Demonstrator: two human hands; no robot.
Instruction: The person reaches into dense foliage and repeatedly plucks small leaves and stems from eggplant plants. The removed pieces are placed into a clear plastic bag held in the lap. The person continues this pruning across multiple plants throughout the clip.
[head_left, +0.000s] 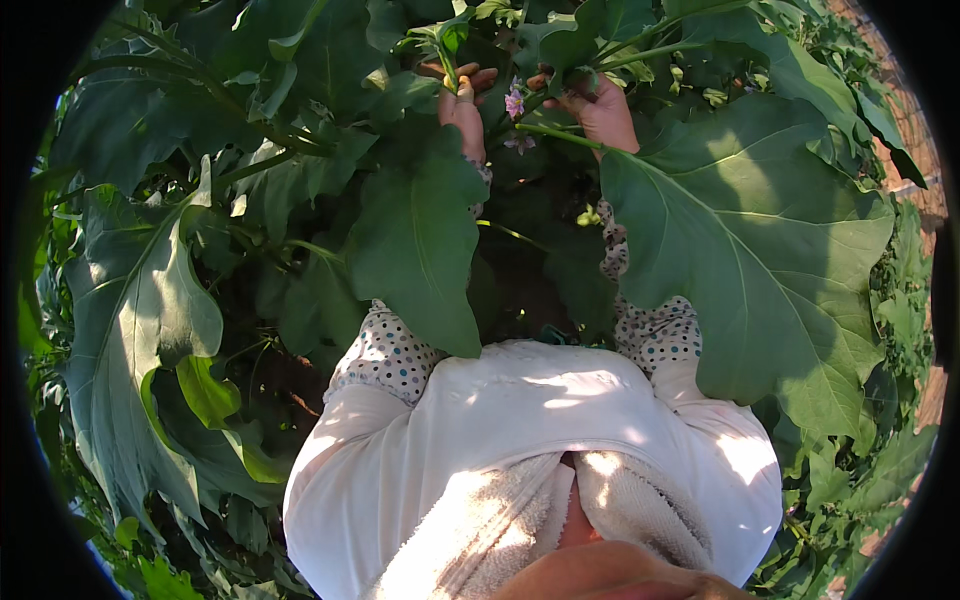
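Observation:
Both of my hands reach into a leafy eggplant plant at the top of the view. My left hand (463, 105) has its fingers closed around a green shoot (445, 56) with small young leaves. To its right, my right hand (606, 112) is among the stems, its fingertips partly hidden by leaves; whether it grips something does not show. Between the hands hangs a purple eggplant flower (514, 103), with a second flower (520, 141) just below. A large eggplant leaf (750, 232) on a green stalk covers part of my right forearm, and another leaf (420, 232) hides part of the left.
Broad leaves (142, 315) and thick stems crowd the left side. Brick-like paving (911, 112) shows along the right edge beyond more plants. Polka-dot sleeve covers (394, 352) are on my forearms, close to the foliage, and a towel (480, 525) hangs around my neck.

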